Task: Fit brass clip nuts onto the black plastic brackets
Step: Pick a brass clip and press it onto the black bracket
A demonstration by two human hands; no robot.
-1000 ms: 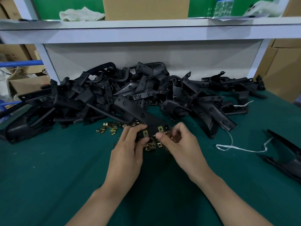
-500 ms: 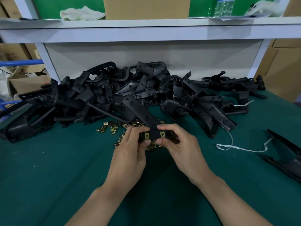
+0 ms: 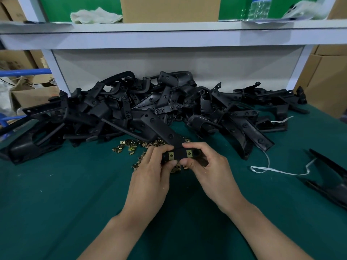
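Bracket in hand: I see one black plastic bracket [image 3: 179,156] held just above the worktop [image 3: 56,203]. It is in front of the pile of brackets [image 3: 112,111], and its long arm runs away toward that pile.
Left hand: the left hand [image 3: 150,171] grips the bracket's left end, with curled fingers [image 3: 159,150] over the top edge and the thumb beneath.
Right hand: the right hand [image 3: 210,171] pinches the right end the same way, index finger on top and thumb below.
Fitted clip nuts: two fitted clip nuts [image 3: 171,155] sit side by side on the near face, between the two grips.
Loose clip nuts: the loose clip nuts [image 3: 129,146] lie scattered on the worktop, under the hands and to their left.
Bracket handling: I judge it light, stiff and matt, so unlikely to slip. I would hold it by the ends, clear of the clip seats.
Nut handling: these look tiny, thin and springy, with sharp edges. I would pinch one by its flat sides and slide it over the bracket's edge.
Risk: a nut could go on crooked or flick away.
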